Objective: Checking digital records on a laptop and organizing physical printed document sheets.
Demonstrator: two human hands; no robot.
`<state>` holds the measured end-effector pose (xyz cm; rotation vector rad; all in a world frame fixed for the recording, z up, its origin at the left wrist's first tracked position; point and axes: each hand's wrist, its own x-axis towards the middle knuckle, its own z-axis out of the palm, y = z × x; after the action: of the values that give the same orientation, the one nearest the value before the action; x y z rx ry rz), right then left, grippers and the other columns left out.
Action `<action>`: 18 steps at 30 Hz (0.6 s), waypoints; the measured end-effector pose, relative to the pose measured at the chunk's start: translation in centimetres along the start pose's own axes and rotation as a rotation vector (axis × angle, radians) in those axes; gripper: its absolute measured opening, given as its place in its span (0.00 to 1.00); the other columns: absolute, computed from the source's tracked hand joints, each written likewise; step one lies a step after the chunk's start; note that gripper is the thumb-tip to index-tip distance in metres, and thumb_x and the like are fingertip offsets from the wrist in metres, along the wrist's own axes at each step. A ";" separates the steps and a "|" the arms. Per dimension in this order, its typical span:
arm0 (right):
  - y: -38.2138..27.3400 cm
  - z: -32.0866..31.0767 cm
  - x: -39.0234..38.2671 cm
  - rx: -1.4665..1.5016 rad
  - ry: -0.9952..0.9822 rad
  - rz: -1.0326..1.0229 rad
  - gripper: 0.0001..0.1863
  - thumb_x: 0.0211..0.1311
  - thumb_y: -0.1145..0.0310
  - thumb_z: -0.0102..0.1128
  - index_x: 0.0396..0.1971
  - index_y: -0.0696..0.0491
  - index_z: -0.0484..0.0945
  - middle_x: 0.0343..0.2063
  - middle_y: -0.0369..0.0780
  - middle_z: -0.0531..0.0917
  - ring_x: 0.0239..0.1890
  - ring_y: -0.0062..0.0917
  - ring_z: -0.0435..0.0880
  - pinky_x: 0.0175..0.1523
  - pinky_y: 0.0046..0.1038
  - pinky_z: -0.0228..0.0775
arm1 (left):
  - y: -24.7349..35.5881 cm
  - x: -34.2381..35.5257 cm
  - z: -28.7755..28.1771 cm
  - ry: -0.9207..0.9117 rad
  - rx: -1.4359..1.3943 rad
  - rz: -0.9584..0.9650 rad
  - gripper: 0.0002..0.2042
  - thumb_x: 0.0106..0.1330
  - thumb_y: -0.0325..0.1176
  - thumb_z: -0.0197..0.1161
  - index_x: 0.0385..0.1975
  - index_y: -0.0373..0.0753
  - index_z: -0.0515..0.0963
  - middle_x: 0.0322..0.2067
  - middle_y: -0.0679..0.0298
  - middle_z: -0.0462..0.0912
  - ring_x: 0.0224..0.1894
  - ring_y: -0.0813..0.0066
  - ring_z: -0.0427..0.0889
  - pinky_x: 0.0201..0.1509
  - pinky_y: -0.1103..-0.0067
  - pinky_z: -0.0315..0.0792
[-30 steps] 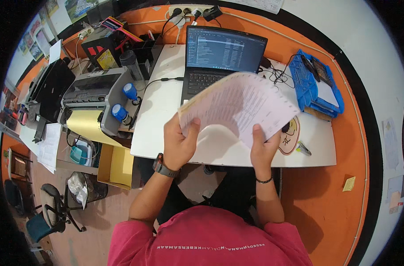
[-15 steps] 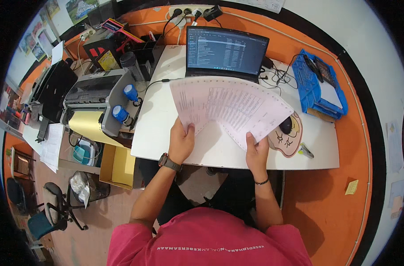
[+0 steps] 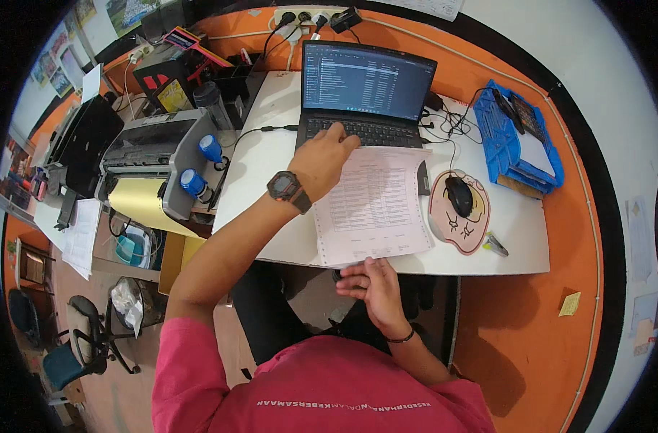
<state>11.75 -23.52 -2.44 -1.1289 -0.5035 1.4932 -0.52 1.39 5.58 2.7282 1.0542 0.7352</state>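
Observation:
A stack of printed pinkish-white paper [image 3: 376, 216] with punched edges lies near the desk's front edge, its far end against the laptop [image 3: 368, 79]. My left hand [image 3: 325, 162], a dark watch on its wrist, reaches across the far left corner of the paper. Its fingers are bent over that end, above the keyboard, and appear closed on the paper; the fingertips are partly hidden. At the near edge of the paper is my right hand [image 3: 376, 289], palm turned partly up and fingers loosely apart. Its uppermost fingers touch or nearly touch the paper's edge.
Right of the paper, a black mouse [image 3: 459, 196] rests on a cartoon-shaped mouse pad [image 3: 469, 234], with a stapler-like tool [image 3: 496, 245] beside it. A blue tray [image 3: 516, 144] stands farther right. To the left are a grey printer [image 3: 155, 148] and two blue-topped stamps [image 3: 193, 182].
The paper, held up and fanned between both hands before, is now lowered flat. My left hand has moved to its far end; my right hand has loosened and shifted left to its near edge.

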 end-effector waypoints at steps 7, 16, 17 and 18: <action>-2.2 0.6 -2.4 -0.824 -0.241 0.031 0.18 0.84 0.60 0.57 0.52 0.62 0.80 0.32 0.42 0.89 0.34 0.22 0.91 0.40 0.25 0.82 | -3.0 -2.9 1.5 0.307 0.070 -0.038 0.29 0.63 0.19 0.61 0.68 0.42 0.76 0.58 0.54 0.78 0.64 0.48 0.75 0.71 0.59 0.71; -5.0 12.2 2.7 -0.998 -0.309 -0.752 0.11 0.73 0.74 0.65 0.52 0.57 0.81 0.35 0.45 0.87 0.34 0.32 0.87 0.41 0.32 0.80 | -0.7 -15.9 1.2 0.367 -0.209 -0.194 0.24 0.66 0.29 0.63 0.63 0.34 0.74 0.59 0.48 0.76 0.66 0.43 0.71 0.76 0.56 0.65; -5.2 14.9 4.5 -1.036 -0.391 -0.870 0.11 0.72 0.75 0.65 0.52 0.58 0.80 0.40 0.46 0.87 0.37 0.36 0.88 0.44 0.33 0.81 | -0.7 -16.7 0.7 0.316 -0.182 -0.119 0.22 0.68 0.33 0.62 0.61 0.35 0.74 0.60 0.50 0.76 0.67 0.43 0.71 0.76 0.56 0.63; -5.4 17.7 6.2 -1.065 -0.467 -0.991 0.11 0.71 0.76 0.64 0.51 0.59 0.80 0.45 0.47 0.87 0.41 0.40 0.89 0.47 0.34 0.82 | -0.8 -17.2 1.1 0.322 -0.174 -0.126 0.22 0.68 0.33 0.62 0.61 0.35 0.74 0.60 0.50 0.76 0.67 0.43 0.71 0.76 0.56 0.63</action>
<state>0.06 -11.51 7.59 -0.9773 -1.9984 0.5093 -11.44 -9.34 -2.37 2.4253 1.1472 1.2104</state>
